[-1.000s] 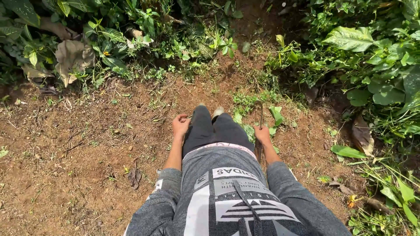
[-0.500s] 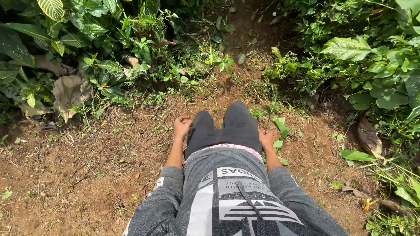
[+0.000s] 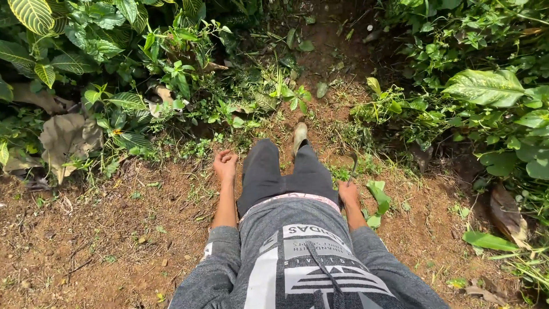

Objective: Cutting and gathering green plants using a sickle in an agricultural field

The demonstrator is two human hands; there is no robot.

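The person steps closer to the plants than a second ago. The right hand (image 3: 347, 193) now shows a thin dark tool (image 3: 354, 167), fingers closed around it, beside the hip. The left hand (image 3: 225, 162) hangs loosely curled, holding nothing, nearing the weeds (image 3: 229, 117).

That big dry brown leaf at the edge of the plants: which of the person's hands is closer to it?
Left. The left hand hangs above bare soil, nearer the dry brown leaf. The right hand holds a thin dark tool across the legs, farther off.
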